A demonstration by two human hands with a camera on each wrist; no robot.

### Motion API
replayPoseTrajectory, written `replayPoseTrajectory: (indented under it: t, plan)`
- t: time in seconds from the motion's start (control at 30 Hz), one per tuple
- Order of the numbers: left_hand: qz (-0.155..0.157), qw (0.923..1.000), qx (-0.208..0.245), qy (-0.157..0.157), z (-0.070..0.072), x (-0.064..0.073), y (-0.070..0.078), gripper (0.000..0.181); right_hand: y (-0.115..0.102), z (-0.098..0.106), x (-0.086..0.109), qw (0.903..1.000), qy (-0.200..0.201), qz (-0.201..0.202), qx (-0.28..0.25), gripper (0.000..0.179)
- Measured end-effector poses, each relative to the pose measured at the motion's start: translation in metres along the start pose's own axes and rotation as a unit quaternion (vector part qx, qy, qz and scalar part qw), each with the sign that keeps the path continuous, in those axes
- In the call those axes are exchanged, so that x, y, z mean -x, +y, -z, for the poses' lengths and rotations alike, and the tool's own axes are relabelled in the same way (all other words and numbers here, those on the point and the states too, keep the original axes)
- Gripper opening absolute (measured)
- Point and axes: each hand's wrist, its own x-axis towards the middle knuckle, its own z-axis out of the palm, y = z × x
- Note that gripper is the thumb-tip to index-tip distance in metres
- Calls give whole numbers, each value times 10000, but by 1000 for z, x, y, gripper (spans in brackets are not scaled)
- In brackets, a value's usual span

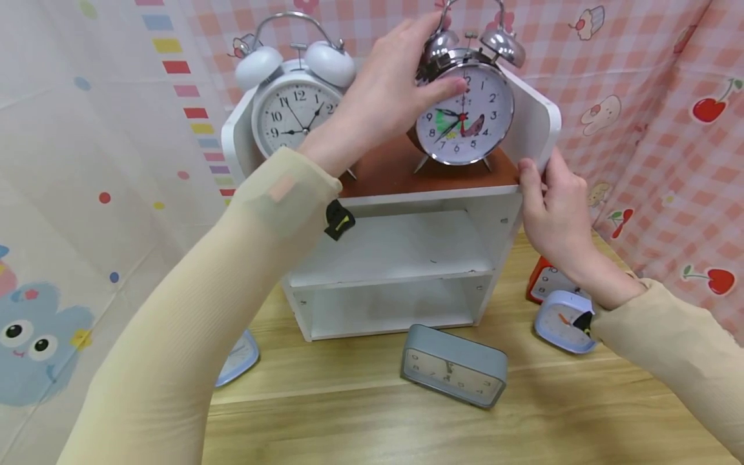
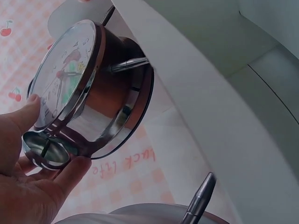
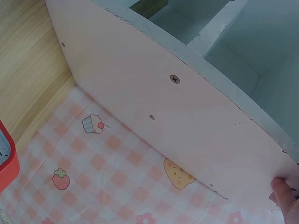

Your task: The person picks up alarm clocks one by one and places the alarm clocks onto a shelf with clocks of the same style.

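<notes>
A silver twin-bell alarm clock (image 1: 465, 116) stands on the brown top of a small white shelf (image 1: 395, 248). My left hand (image 1: 389, 90) grips it at its upper left, thumb over the face and fingers behind the bell. In the left wrist view, fingertips wrap around the clock's bell (image 2: 49, 149). My right hand (image 1: 555, 213) pinches the shelf's right side panel (image 1: 531, 116) near its lower front corner, and a finger shows at that panel in the right wrist view. Left of the silver clock stands a white twin-bell alarm clock (image 1: 296, 97), partly behind my left wrist.
A grey-blue rectangular clock (image 1: 456, 365) lies before the shelf on the wooden table (image 1: 325, 420). To the right are a red clock (image 1: 549, 281) and a light-blue clock (image 1: 564, 323), beside my right forearm. Another light-blue clock (image 1: 241, 358) shows at the left. Patterned curtains (image 1: 639, 116) stand behind.
</notes>
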Motion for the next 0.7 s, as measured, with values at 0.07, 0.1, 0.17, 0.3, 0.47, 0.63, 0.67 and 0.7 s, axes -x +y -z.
replayPoseTrajectory:
  t: [0.07, 0.1, 0.17, 0.3, 0.47, 0.63, 0.67, 0.7]
  plan:
    - [-10, 10000, -10, -9, 0, -1, 0, 77, 0, 0, 0, 10000, 17, -3, 17, 46]
    - [-9, 10000, -18, -14, 0, -1, 0, 77, 0, 0, 0, 10000, 18, -4, 9, 46]
    - [-15, 10000, -26, -19, 0, -1, 1, 77, 0, 0, 0, 10000, 3, -6, -5, 46]
    - [10, 10000, -19, -51, 0, -1, 1, 76, 0, 1, 0, 10000, -76, -4, -54, 46]
    - [30, 10000, -13, -73, 0, -1, 1, 75, 1, 1, 0, 9999, -93, -9, -73, 46]
    - [64, 9999, -15, -111, 0, -1, 2, 75, 1, 1, 0, 9999, -89, -5, -79, 46]
    - [67, 9999, -14, -117, 0, -1, 2, 76, 1, 1, 1, 9999, -89, -7, -82, 46]
    - [64, 9999, -6, -120, 0, -1, 2, 75, 1, 1, 1, 9999, -88, -13, -85, 46]
